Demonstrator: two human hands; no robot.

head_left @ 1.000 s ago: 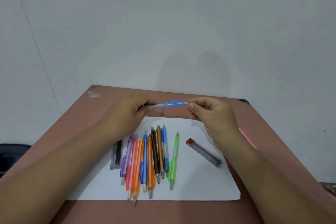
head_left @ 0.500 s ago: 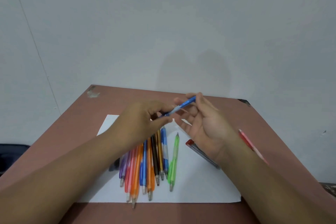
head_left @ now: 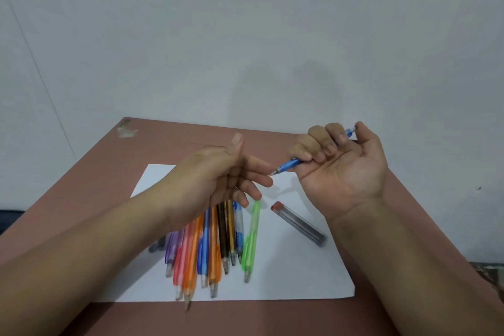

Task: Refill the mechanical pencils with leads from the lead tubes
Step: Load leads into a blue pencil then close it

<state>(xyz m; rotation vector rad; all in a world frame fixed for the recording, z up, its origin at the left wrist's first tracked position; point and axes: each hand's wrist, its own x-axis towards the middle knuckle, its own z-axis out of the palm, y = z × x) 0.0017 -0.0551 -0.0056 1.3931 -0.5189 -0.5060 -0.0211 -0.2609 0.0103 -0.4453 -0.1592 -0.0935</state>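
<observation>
The blue pencil (head_left: 289, 165) is held above the table, slanting from its tip at lower left up to its cap end near the thumb at upper right. The right hand (head_left: 341, 169) is turned palm up with its fingers curled round the barrel, gripping it. The tip points toward the left hand (head_left: 218, 180), just short of its fingers. The left hand holds nothing: thumb raised, fingers loosely bent and slightly spread toward the pencil tip.

Below the hands a sheet of white paper (head_left: 300, 275) lies on the reddish-brown table (head_left: 90, 180). On the paper a row of pencils (head_left: 207, 251) lies side by side, tips toward the person: purple, pink, orange, blue, black and gold among them, partly hidden by the left wrist. A green pencil (head_left: 251, 240) lies just apart at the right of the row. Farther right, a clear lead tube (head_left: 298, 224) with a red cap lies at an angle on the paper, beside the right wrist. A second dark tube (head_left: 158, 245) shows at the left of the row, mostly hidden by the left forearm.
</observation>
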